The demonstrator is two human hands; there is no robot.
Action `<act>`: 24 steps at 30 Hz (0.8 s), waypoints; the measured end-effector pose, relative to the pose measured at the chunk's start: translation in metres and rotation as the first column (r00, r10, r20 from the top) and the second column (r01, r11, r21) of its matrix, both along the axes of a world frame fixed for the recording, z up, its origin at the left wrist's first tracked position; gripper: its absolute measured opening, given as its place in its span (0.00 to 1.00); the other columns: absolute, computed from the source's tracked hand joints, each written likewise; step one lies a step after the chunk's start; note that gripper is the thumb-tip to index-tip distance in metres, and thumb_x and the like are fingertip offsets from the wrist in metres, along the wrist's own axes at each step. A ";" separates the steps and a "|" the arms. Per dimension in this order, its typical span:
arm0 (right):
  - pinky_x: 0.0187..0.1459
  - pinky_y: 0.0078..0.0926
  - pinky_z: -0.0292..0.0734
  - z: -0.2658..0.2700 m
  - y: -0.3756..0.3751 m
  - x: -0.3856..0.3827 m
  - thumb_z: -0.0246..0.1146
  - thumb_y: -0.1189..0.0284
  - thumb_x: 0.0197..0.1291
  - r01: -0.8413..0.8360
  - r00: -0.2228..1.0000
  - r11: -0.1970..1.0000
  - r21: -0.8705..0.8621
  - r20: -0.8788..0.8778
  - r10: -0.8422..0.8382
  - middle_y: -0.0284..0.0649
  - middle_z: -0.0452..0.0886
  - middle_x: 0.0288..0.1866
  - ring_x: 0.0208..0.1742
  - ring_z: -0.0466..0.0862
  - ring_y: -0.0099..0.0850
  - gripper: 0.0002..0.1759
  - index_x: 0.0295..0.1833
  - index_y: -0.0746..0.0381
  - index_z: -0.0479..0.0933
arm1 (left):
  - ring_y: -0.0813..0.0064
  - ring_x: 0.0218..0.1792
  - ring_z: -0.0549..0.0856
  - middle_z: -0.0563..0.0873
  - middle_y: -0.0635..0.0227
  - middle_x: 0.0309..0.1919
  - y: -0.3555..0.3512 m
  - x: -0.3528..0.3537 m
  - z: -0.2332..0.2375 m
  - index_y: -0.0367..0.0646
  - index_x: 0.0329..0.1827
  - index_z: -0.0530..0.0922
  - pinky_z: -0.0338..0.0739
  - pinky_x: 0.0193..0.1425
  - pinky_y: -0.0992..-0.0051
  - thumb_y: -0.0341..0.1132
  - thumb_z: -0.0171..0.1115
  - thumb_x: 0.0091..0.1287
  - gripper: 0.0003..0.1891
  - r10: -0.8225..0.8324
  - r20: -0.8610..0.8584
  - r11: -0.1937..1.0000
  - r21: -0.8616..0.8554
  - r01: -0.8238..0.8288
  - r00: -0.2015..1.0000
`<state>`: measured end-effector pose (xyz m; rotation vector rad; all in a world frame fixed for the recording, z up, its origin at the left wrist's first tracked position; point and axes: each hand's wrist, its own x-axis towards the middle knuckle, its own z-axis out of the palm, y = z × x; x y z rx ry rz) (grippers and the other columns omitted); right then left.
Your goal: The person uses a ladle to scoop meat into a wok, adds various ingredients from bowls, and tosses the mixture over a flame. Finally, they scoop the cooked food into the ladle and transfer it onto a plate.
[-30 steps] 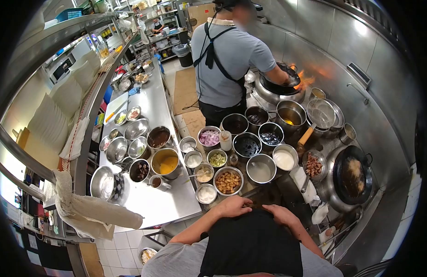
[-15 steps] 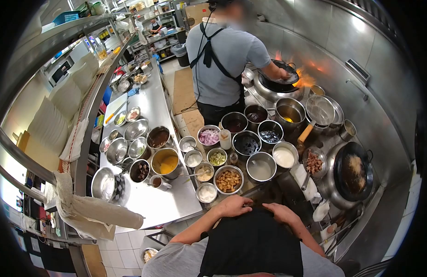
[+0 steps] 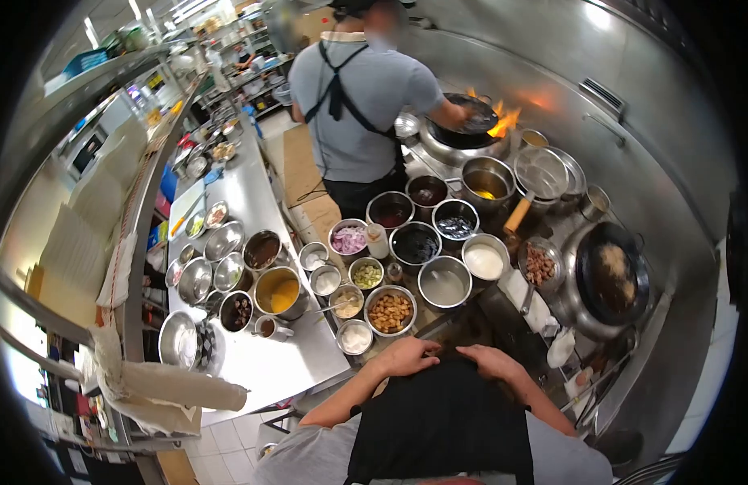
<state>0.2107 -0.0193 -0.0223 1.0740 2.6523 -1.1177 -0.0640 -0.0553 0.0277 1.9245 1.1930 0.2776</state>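
Observation:
My left hand (image 3: 409, 356) is at the front of my black apron (image 3: 442, 420), fingers loosely stretched toward the middle. Facing it across a small gap, my right hand (image 3: 488, 362) rests at the apron's other side, its fingers also extended. I see nothing held in either hand; the undersides of the fingers are hidden. Nearest to the left hand are a bowl of browned cubes (image 3: 391, 313) and a small bowl of white powder (image 3: 355, 338). Beyond stand a pot of cloudy liquid (image 3: 444, 284), a pot of white liquid (image 3: 484, 258) and a bowl of chopped purple onion (image 3: 349, 239).
A co-worker (image 3: 349, 113) handles a wok (image 3: 464, 121) over flames. On my right sit another wok (image 3: 611, 271) with brown residue, a strainer (image 3: 541, 174) and a bowl of meat pieces (image 3: 540, 265). The steel counter (image 3: 301, 356) on my left bears several bowls.
My view has shifted slightly, so the pots and counter appear further left. The co-worker's wok is tilted differently over the flames. My hands stay at the apron.

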 end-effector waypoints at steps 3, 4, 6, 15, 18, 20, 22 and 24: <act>0.61 0.38 0.73 0.000 0.000 0.001 0.59 0.85 0.48 0.032 0.999 0.999 -0.031 0.026 -0.031 0.50 0.77 0.60 0.61 0.77 0.47 0.40 0.72 0.57 0.66 | 0.52 0.48 0.86 0.87 0.50 0.47 0.002 0.003 0.004 0.39 0.60 0.78 0.79 0.53 0.63 0.47 0.62 0.67 0.25 0.003 -0.009 0.999 -0.033 -0.003 1.000; 0.61 0.39 0.73 0.000 -0.002 0.004 0.59 0.85 0.48 0.023 1.000 1.000 -0.007 0.012 -0.023 0.50 0.77 0.60 0.61 0.77 0.47 0.40 0.72 0.57 0.66 | 0.53 0.49 0.86 0.87 0.50 0.47 0.002 0.005 0.004 0.39 0.61 0.78 0.79 0.53 0.63 0.47 0.62 0.67 0.25 0.001 -0.020 0.999 -0.047 -0.002 1.000; 0.61 0.38 0.73 0.008 -0.004 0.008 0.59 0.85 0.48 0.067 0.997 0.998 -0.022 0.029 -0.066 0.50 0.77 0.60 0.61 0.77 0.47 0.41 0.72 0.57 0.66 | 0.53 0.50 0.86 0.87 0.50 0.48 0.005 0.008 0.003 0.39 0.61 0.77 0.78 0.55 0.64 0.46 0.62 0.67 0.25 -0.032 -0.032 0.998 -0.061 0.030 0.999; 0.60 0.37 0.74 -0.007 -0.011 0.041 0.58 0.84 0.50 0.079 0.996 0.997 0.015 -0.044 -0.078 0.49 0.77 0.61 0.61 0.77 0.47 0.38 0.71 0.56 0.68 | 0.52 0.49 0.85 0.87 0.50 0.46 0.016 0.043 0.007 0.37 0.59 0.78 0.78 0.55 0.61 0.45 0.62 0.66 0.24 -0.078 -0.028 0.996 -0.052 0.076 0.997; 0.60 0.37 0.74 -0.002 -0.013 0.054 0.58 0.84 0.50 0.096 0.992 0.995 0.011 -0.085 -0.094 0.49 0.78 0.59 0.60 0.78 0.47 0.36 0.70 0.58 0.69 | 0.51 0.50 0.84 0.86 0.50 0.46 0.019 0.058 0.012 0.38 0.59 0.79 0.77 0.56 0.60 0.45 0.61 0.66 0.24 -0.146 -0.053 0.989 -0.003 0.146 0.988; 0.61 0.36 0.73 -0.002 -0.014 0.063 0.58 0.84 0.50 0.142 0.986 0.990 -0.017 -0.086 -0.143 0.49 0.78 0.60 0.62 0.77 0.46 0.37 0.70 0.58 0.69 | 0.50 0.51 0.83 0.86 0.49 0.46 0.021 0.069 0.014 0.38 0.59 0.78 0.76 0.57 0.59 0.46 0.60 0.67 0.24 -0.153 -0.072 0.988 -0.012 0.152 0.986; 0.62 0.36 0.72 -0.001 -0.013 0.071 0.58 0.84 0.50 0.149 0.985 0.988 -0.035 -0.084 -0.152 0.50 0.77 0.61 0.63 0.76 0.46 0.37 0.70 0.58 0.68 | 0.49 0.47 0.85 0.86 0.48 0.46 0.023 0.080 0.015 0.37 0.59 0.78 0.77 0.54 0.59 0.46 0.61 0.66 0.24 -0.185 -0.090 0.982 0.022 0.188 0.979; 0.63 0.36 0.71 0.000 -0.013 0.079 0.58 0.84 0.49 0.159 0.983 0.986 -0.054 -0.082 -0.163 0.50 0.77 0.61 0.64 0.75 0.46 0.38 0.70 0.58 0.68 | 0.49 0.48 0.84 0.86 0.48 0.46 0.025 0.090 0.013 0.37 0.59 0.78 0.77 0.54 0.59 0.46 0.61 0.67 0.24 -0.190 -0.093 0.980 0.040 0.195 0.977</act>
